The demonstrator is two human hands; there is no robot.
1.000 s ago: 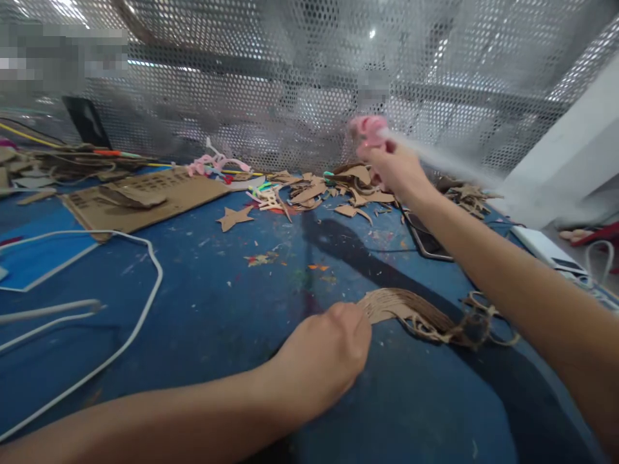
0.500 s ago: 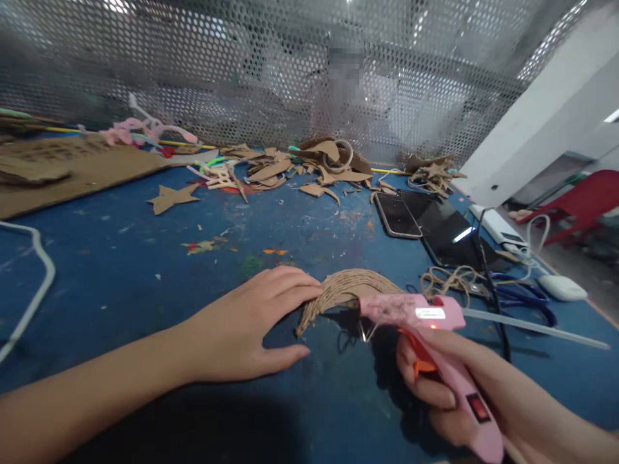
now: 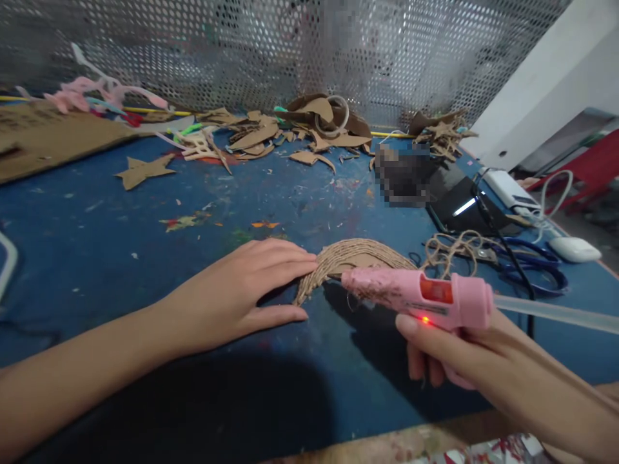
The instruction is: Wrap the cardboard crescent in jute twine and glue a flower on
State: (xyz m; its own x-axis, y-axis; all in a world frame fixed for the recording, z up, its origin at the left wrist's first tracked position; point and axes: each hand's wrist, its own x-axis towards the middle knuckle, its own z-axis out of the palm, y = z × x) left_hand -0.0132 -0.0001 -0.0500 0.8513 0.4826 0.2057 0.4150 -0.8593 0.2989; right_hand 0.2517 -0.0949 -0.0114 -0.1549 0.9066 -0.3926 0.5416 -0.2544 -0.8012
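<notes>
Left hand (image 3: pixel 242 280), fingers extended and grasping nothing, touches the twine arc (image 3: pixel 360 248) on the worktop (image 3: pixel 280 203); right hand (image 3: pixel 481 354)'s fingers clasp the glue gun (image 3: pixel 403 290), whose nozzle (image 3: pixel 349 279), if it slips leftward, could burn skin.

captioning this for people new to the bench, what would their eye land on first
Probably the pink glue gun, right of centre in the right hand, its red light glowing. Next, the twine-lined cardboard crescent near its nozzle, with the left hand at its left end. Farther back, left, lies a cardboard star.
</notes>
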